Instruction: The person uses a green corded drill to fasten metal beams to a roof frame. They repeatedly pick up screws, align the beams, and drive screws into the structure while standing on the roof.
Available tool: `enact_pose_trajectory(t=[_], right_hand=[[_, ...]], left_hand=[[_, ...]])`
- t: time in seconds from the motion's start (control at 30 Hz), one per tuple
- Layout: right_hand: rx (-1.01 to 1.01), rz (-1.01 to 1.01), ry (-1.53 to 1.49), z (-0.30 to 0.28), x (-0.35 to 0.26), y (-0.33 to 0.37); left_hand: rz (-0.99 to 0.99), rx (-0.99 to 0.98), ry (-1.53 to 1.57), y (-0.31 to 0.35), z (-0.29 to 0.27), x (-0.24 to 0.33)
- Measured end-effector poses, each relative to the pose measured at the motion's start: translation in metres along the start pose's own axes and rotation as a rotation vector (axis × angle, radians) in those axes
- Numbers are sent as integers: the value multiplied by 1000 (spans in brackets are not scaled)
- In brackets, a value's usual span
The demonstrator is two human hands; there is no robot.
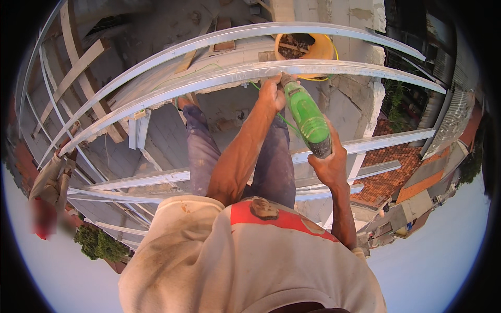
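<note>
A green power drill (pixel 307 116) with a dark rear end is tilted across the middle, its nose up against a galvanized metal beam (pixel 229 76). My right hand (pixel 331 163) is closed around its rear grip. At the front, my left hand (pixel 272 95) is closed right beside the drill's nose, its fingertips at the lower edge of the beam. Whatever those fingers pinch is hidden. From the drill's side a thin green cord (pixel 288 123) runs behind my left wrist.
A second metal beam (pixel 209 39) arches beyond the first. Behind them a yellow bucket (pixel 319 48) holds dark rubble. More beams (pixel 376 141) cross near my legs, with a drop between them. At left stand wooden planks (pixel 78 73) and another person (pixel 49 182) touching the frame's end.
</note>
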State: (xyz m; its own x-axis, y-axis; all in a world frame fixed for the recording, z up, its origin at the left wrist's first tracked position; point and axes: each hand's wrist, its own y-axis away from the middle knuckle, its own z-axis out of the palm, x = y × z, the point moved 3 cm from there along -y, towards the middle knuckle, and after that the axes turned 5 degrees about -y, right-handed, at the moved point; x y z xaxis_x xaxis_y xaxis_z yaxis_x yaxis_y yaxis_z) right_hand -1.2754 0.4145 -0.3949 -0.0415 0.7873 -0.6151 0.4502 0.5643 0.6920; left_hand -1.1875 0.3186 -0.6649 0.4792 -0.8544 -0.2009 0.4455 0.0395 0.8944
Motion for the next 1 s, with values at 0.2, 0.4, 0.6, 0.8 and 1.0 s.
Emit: enact_pose_trajectory(t=[0.2, 0.4, 0.6, 0.8, 1.0], right_hand=[[-41, -18, 113, -4, -13, -6], [-135, 72, 255, -5, -33, -20], [-174, -5, 377, 2, -45, -34], [-217, -1, 359, -9, -72, -50], [-259, 69, 419, -15, -85, -61]], left_hand=[[-19, 15, 37, 3, 1, 1], [-126, -15, -216, 95, 70, 0], [-164, -124, -112, 66, 57, 2], [-172, 13, -67, 70, 73, 2], [-186, 55, -13, 68, 76, 0]])
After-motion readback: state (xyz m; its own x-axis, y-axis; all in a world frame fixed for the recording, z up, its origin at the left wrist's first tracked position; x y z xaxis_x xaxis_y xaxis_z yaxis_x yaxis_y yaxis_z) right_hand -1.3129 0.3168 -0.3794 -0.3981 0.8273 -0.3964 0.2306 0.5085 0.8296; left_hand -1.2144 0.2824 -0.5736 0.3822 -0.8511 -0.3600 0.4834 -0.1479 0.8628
